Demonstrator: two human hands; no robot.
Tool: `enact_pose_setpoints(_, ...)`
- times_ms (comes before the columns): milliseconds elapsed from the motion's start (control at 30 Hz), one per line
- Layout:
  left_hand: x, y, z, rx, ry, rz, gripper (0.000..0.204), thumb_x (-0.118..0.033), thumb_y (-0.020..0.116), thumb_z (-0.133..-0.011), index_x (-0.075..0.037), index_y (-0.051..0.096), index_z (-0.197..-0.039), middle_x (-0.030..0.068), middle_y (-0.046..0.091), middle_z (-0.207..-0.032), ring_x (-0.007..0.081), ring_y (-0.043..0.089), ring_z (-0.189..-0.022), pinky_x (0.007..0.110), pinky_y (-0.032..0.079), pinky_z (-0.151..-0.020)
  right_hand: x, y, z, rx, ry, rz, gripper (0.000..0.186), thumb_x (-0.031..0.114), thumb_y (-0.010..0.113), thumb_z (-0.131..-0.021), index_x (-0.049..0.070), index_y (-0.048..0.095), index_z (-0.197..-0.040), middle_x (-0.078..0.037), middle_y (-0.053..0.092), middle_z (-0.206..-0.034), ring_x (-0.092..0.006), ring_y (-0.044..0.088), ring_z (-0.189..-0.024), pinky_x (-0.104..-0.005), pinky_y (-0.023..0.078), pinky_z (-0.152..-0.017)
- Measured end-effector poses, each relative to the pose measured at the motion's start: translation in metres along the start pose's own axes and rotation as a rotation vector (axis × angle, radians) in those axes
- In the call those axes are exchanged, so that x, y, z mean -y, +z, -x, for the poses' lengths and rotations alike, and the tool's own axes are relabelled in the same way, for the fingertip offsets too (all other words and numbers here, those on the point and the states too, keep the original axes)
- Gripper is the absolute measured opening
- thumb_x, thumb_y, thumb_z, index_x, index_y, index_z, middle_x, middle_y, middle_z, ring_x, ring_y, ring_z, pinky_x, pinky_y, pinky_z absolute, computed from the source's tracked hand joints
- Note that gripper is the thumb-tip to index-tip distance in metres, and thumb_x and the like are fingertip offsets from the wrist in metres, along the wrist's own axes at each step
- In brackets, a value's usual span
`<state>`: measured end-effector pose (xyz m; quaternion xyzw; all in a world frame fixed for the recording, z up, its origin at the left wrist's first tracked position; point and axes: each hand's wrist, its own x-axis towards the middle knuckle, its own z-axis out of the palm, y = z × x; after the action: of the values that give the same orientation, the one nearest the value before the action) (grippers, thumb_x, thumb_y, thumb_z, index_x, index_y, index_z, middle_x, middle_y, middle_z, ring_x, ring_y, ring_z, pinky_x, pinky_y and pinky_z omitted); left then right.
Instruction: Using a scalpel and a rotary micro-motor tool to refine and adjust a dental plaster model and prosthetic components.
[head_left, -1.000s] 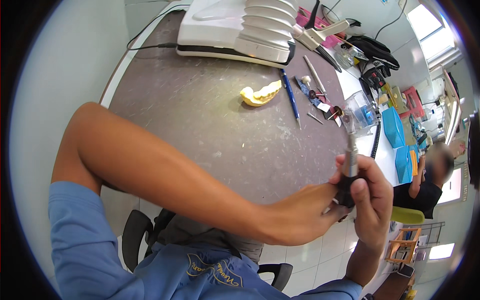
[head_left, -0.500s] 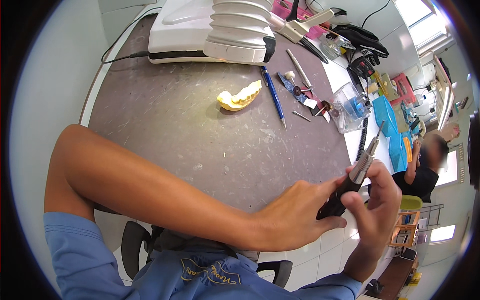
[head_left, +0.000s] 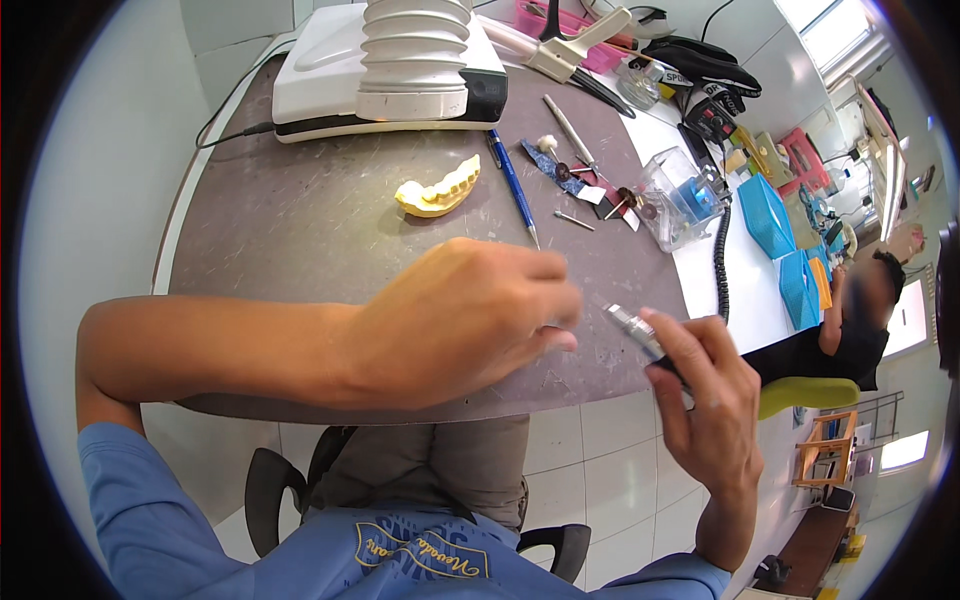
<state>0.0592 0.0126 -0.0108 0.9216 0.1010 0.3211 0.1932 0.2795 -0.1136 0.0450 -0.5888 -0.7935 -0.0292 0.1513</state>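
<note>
My right hand wraps round a rotary handpiece with a silver nose and dark body, its tip pointing up-left toward my other hand; the very end is blurred. My left hand hovers over the near part of the desk, fingers curled toward the thumb. Whatever may be between those fingers is hidden. Beyond it lies a yellow dental model, an arch with teeth, touched by neither hand. A blue mechanical pencil rests to the right of the model.
Burs and polishing tips lie on coloured scraps beside a pen-like tool. A clear plastic box and blue baskets stand at right. A white machine with a ribbed hose occupies the back. Another person sits far right.
My left hand has come off the handpiece's rear and moved left and up over the desk. My right hand has tilted the handpiece leftward and lowered it. The whole view has shifted slightly.
</note>
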Motion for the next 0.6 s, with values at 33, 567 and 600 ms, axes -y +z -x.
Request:
enact_pose_setpoints(33,0.001,0.002,0.001,0.000,-0.001,-0.003,0.028,-0.014,0.074,-0.079,-0.003,0.058,-0.099,0.0110,0.060,-0.082,0.0264,0.064,-0.071,0.035,0.053,-0.062,-0.003,0.005,0.001,0.003,-0.036,-0.009,0.046,0.003,0.072,-0.078,0.008,0.064,-0.123,-0.008,0.057,-0.086,-0.0202,0.061,-0.067,-0.0330,0.050,-0.056)
enact_pose_setpoints(567,-0.004,0.003,0.006,-0.014,0.071,-0.205,0.015,-0.013,0.068,-0.075,-0.003,0.059,-0.081,0.0048,0.054,-0.070,0.0174,0.057,-0.063,0.032,0.045,-0.050,-0.022,0.024,-0.014,0.091,-0.205,-0.049,0.057,0.007,0.079,-0.068,0.017,0.066,-0.123,-0.004,0.057,-0.084,-0.0173,0.058,-0.064,-0.0315,0.048,-0.055)
enact_pose_setpoints(600,-0.005,0.000,0.004,0.036,0.058,-0.229,0.014,-0.012,0.068,-0.074,-0.003,0.060,-0.080,0.0045,0.054,-0.069,0.0174,0.056,-0.063,0.032,0.046,-0.050,-0.025,0.024,-0.012,0.098,-0.203,-0.057,0.057,0.007,0.079,-0.068,0.017,0.066,-0.123,-0.004,0.057,-0.084,-0.0173,0.058,-0.064,-0.0315,0.048,-0.055)
